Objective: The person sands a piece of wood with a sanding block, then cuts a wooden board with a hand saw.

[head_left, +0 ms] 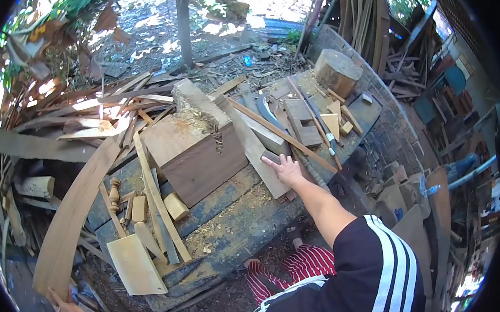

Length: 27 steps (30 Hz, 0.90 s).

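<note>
Nearest me, at the left, the left hand (69,309) has its fingers closed on the near end of a long, thin board (74,224), which slants up beside the workbench (225,200). A grip that low calls for a firm wrist, or the far end may swing into the wood pile (81,116). Farther off, to the right, the right hand (287,172) reaches out, fingers partly spread at a dark block (271,158) over a pale plank (257,155); I can't tell whether they grip it. Best settle that hand squarely.
</note>
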Each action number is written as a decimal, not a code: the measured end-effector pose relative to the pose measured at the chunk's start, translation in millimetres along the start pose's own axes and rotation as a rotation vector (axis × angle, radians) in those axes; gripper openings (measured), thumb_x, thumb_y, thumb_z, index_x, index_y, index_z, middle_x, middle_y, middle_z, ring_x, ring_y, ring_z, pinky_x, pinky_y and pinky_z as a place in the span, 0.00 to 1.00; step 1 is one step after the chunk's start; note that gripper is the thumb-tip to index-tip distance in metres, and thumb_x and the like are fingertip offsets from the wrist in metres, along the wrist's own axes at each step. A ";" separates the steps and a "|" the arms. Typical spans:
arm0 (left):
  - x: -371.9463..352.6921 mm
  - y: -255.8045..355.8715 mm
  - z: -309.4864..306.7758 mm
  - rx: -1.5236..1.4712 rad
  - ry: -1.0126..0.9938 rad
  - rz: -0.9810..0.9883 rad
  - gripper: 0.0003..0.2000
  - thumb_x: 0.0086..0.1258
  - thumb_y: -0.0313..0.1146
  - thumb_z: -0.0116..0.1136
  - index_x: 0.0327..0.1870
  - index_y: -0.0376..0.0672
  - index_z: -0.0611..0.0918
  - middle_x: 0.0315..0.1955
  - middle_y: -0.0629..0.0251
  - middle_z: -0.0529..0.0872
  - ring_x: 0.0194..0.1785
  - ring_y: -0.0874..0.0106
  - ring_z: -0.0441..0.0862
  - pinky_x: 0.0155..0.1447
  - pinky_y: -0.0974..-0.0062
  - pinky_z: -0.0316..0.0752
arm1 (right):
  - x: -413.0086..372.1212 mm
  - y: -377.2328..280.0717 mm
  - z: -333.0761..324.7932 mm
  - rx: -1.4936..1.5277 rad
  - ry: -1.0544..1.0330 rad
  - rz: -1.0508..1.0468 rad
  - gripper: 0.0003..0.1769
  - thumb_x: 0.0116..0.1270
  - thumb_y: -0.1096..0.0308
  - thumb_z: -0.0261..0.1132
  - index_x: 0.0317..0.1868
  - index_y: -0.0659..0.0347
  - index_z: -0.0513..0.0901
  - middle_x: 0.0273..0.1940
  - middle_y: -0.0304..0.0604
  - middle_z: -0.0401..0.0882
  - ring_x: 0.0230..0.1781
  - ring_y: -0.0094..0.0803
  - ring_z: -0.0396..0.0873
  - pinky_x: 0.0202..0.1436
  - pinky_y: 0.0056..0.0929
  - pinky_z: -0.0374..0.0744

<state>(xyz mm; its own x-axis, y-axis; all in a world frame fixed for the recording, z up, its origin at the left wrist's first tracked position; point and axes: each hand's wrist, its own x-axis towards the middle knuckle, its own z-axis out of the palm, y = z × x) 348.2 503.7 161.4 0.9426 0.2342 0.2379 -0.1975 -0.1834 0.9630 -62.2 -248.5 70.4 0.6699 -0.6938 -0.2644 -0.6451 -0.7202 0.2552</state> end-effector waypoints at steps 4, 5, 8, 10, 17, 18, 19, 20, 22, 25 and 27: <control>7.4 50.9 -56.3 0.901 0.019 0.511 0.25 0.73 0.24 0.57 0.71 0.45 0.72 0.71 0.53 0.61 0.66 0.59 0.72 0.55 0.65 0.86 | -2.7 6.8 3.2 0.066 0.035 -0.014 0.46 0.71 0.70 0.53 0.76 0.09 0.42 0.62 0.49 0.67 0.58 0.47 0.72 0.55 0.49 0.75; -14.9 88.1 -49.0 0.906 0.010 0.526 0.25 0.73 0.24 0.57 0.71 0.45 0.72 0.71 0.53 0.61 0.66 0.59 0.72 0.55 0.65 0.86 | -2.3 8.1 4.6 0.075 0.057 -0.027 0.46 0.71 0.70 0.53 0.76 0.09 0.43 0.62 0.49 0.67 0.58 0.46 0.72 0.55 0.49 0.75; -109.0 179.6 -36.2 0.498 0.178 0.311 0.28 0.58 0.33 0.76 0.60 0.34 0.80 0.56 0.42 0.80 0.55 0.49 0.82 0.57 0.54 0.84 | -1.2 15.5 9.7 0.167 0.080 -0.048 0.44 0.70 0.69 0.53 0.76 0.11 0.47 0.58 0.51 0.68 0.56 0.49 0.73 0.54 0.49 0.76; -146.3 193.1 -77.0 0.354 0.093 0.217 0.38 0.59 0.14 0.64 0.74 0.44 0.66 0.64 0.44 0.73 0.61 0.50 0.78 0.63 0.56 0.81 | 0.1 22.1 12.4 0.264 0.082 -0.087 0.42 0.70 0.69 0.52 0.76 0.13 0.49 0.57 0.54 0.68 0.57 0.54 0.73 0.54 0.51 0.76; -309.4 278.3 -167.4 0.201 0.169 0.062 0.23 0.75 0.34 0.56 0.70 0.46 0.71 0.71 0.55 0.64 0.65 0.58 0.73 0.50 0.60 0.85 | 11.1 43.0 26.7 0.538 0.014 -0.150 0.44 0.68 0.63 0.56 0.77 0.16 0.45 0.63 0.62 0.63 0.60 0.61 0.71 0.60 0.56 0.74; -344.7 316.6 -112.1 0.006 0.322 -0.115 0.24 0.75 0.37 0.56 0.70 0.46 0.70 0.70 0.56 0.66 0.65 0.59 0.73 0.49 0.60 0.85 | 9.4 47.5 25.0 0.600 0.000 -0.168 0.44 0.68 0.62 0.57 0.77 0.18 0.44 0.62 0.62 0.64 0.59 0.61 0.71 0.59 0.57 0.74; -366.9 328.3 -111.1 0.034 0.369 -0.100 0.24 0.75 0.37 0.56 0.70 0.46 0.70 0.70 0.56 0.66 0.65 0.59 0.73 0.49 0.60 0.85 | 8.7 51.5 25.9 0.662 -0.016 -0.179 0.45 0.68 0.60 0.58 0.78 0.20 0.43 0.60 0.61 0.65 0.58 0.61 0.72 0.59 0.57 0.75; -385.8 331.0 -112.5 0.046 0.314 -0.129 0.25 0.75 0.42 0.56 0.70 0.45 0.70 0.65 0.56 0.70 0.60 0.62 0.77 0.45 0.66 0.86 | 7.1 55.5 29.9 0.700 -0.001 -0.209 0.45 0.68 0.60 0.58 0.78 0.22 0.43 0.58 0.61 0.66 0.57 0.62 0.73 0.58 0.57 0.75; -413.9 343.8 -112.2 0.074 0.246 -0.149 0.26 0.74 0.46 0.57 0.69 0.44 0.70 0.61 0.56 0.75 0.55 0.65 0.80 0.41 0.72 0.88 | -0.9 66.3 42.5 0.783 0.063 -0.237 0.45 0.69 0.59 0.60 0.79 0.27 0.44 0.53 0.62 0.67 0.53 0.64 0.75 0.58 0.59 0.74; -433.6 344.9 -100.7 0.104 0.178 -0.263 0.27 0.73 0.46 0.59 0.69 0.46 0.69 0.61 0.58 0.75 0.54 0.65 0.81 0.34 0.73 0.87 | -15.2 88.5 53.5 0.863 0.093 -0.282 0.45 0.69 0.59 0.61 0.79 0.27 0.45 0.52 0.63 0.68 0.52 0.66 0.75 0.58 0.57 0.74; -443.7 329.6 -106.2 0.073 0.194 -0.383 0.27 0.72 0.47 0.60 0.68 0.47 0.70 0.59 0.60 0.76 0.54 0.64 0.81 0.30 0.72 0.86 | -21.4 102.7 58.1 0.863 0.094 -0.277 0.45 0.68 0.59 0.61 0.79 0.27 0.45 0.53 0.62 0.68 0.53 0.65 0.75 0.58 0.57 0.75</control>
<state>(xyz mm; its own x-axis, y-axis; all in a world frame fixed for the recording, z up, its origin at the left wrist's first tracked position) -163.7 440.7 386.8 0.8747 0.4723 -0.1087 0.1829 -0.1138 0.9765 -164.1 -307.7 48.3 0.8447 -0.5203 -0.1257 -0.4823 -0.6378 -0.6005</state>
